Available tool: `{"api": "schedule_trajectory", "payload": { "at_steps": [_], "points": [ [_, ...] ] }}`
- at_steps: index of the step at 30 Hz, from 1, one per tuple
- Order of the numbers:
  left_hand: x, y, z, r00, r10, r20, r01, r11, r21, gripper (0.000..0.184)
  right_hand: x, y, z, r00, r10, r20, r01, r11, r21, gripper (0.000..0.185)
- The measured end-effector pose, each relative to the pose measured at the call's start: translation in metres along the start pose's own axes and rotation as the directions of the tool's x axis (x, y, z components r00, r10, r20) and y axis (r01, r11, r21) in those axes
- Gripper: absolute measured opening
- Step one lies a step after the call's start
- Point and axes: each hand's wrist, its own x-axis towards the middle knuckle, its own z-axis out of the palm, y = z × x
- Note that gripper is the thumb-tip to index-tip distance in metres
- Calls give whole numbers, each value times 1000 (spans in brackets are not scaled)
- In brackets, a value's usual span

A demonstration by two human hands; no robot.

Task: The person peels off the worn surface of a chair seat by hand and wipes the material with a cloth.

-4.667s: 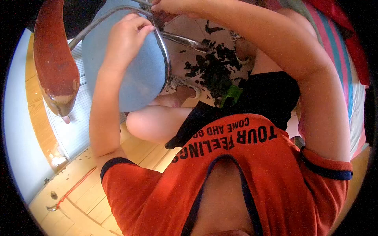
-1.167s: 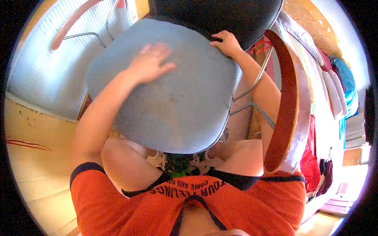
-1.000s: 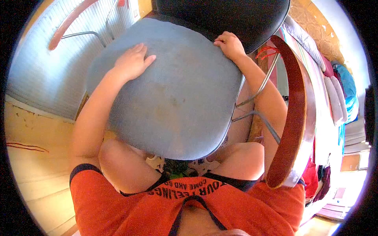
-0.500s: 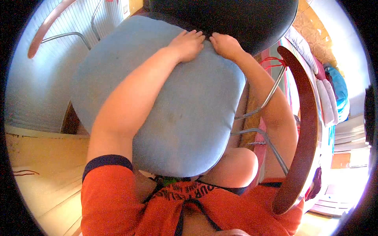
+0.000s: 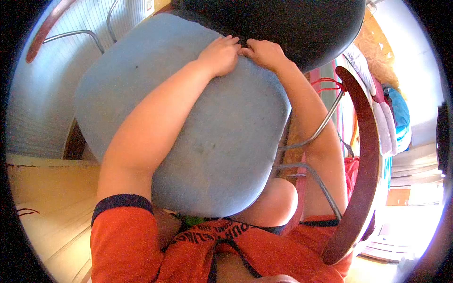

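A blue-grey padded chair seat (image 5: 198,132) fills the middle of the view, with a few small dark marks on it. Behind it rises the black backrest (image 5: 292,28). My left hand (image 5: 221,56) lies at the seat's rear edge, its bent fingers closed over the edge beside the backrest. Close on its right, my right hand (image 5: 265,54) pinches at the same edge, thumb and fingertips nearly touching the left hand. What lies beneath the fingertips is hidden.
A red-brown armrest (image 5: 361,165) on metal tubes, with red string tied near its top, stands at the right. Another armrest (image 5: 47,28) is at the upper left. Beyond are a bed with folded pillows (image 5: 382,122) and a blue bag (image 5: 398,113). My knees are under the seat.
My left hand has moved from the seat's left part to its rear edge, next to my right hand. Both hands' fingers have closed there. The seat has shifted slightly left and nearer me.
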Motion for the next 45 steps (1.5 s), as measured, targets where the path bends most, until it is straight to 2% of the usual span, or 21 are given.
{"api": "schedule_trajectory", "payload": {
  "at_steps": [2, 6, 8, 15, 17, 19, 20, 21, 24, 27, 29, 31, 32, 33, 34, 36, 37, 39, 42, 43, 45],
  "points": [
    [0, -4, -1, 1000, 6, 22, -6, 1000, 8, 39, 6, 4, 1, 996, -87, 33, 87, 996, 30, 41],
    [-1, -7, 0, 1000, 2, 22, -2, 1000, 0, 41, 6, 7, 12, 998, -36, -43, 42, 991, 129, 38],
    [-2, -4, -1, 999, 3, 38, -3, 1000, 8, 42, 0, 5, 18, 987, 118, -105, -92, 971, 222, 38],
    [1, -9, 4, 999, -11, 53, 7, 997, 81, 42, -4, -6, 18, 938, 329, -112, -290, 918, 271, 40],
    [0, -10, 6, 999, -18, 42, 14, 996, 88, 43, -6, -3, 17, 851, 514, -103, -448, 816, 365, 40],
    [-2, -4, 4, 999, -24, 29, 21, 996, 84, 44, -29, 14, 14, 851, 516, -94, -453, 814, 363, 40],
    [-1, 1, 0, 997, -48, 63, 40, 992, 118, 43, -43, 15, 18, 870, 468, -157, -421, 869, 262, 40],
    [0, 4, -4, 993, -69, 100, 53, 987, 153, 43, -60, 15, 14, 902, 415, -118, -388, 899, 203, 40],
    [1, -1, 3, 995, -66, 73, 55, 988, 144, 43, -106, 29, 5, 866, 490, -99, -461, 859, 224, 38],
    [-1, 1, -1, 990, -78, 114, 59, 985, 163, 43, -176, 71, 41, 835, 547, -63, -510, 812, 285, 36],
    [1, 2, 0, 989, -67, 129, 44, 984, 174, 44, -216, 75, 57, 807, 589, -46, -563, 789, 245, 33],
    [3, 3, -3, 982, -119, 147, 90, 978, 187, 44, -256, 69, 78, 803, 595, 27, -568, 752, 334, 31],
    [3, -1, 2, 988, -90, 125, 65, 980, 189, 44, -274, 61, 90, 792, 600, 113, -588, 700, 405, 27],
    [3, -2, 3, 989, -77, 129, 52, 981, 189, 44, -288, 51, 108, 796, 589, 140, -592, 707, 387, 22],
    [4, -3, 2, 987, -89, 131, 61, 978, 200, 44, -302, 32, 107, 812, 504, 296, -584, 688, 430, 23],
    [1, -1, 2, 990, -100, 100, 78, 975, 206, 42, -337, 0, 150, 852, 394, 346, -513, 761, 398, 27],
    [0, -3, 3, 990, -91, 105, 68, 975, 212, 42, -336, -5, 167, 851, 398, 344, -517, 754, 406, 27],
    [1, -5, 2, 999, -44, 26, 39, 983, 179, 39, -331, -10, 197, 841, 397, 367, -536, 524, 662, 29],
    [1, -6, -1, 1000, -8, -27, 11, 992, 122, 34, -329, -23, 222, 830, 373, 415, -465, 52, 884, 32],
    [0, -5, -2, 1000, 2, -17, 1, 992, 128, 34, -323, -26, 208, 829, 374, 416, -462, 38, 886, 32],
    [2, -5, -5, 997, 32, -69, -27, 998, 62, 31, -290, -20, 144, 902, 124, 415, -432, 291, 853, 32]
  ]
}}
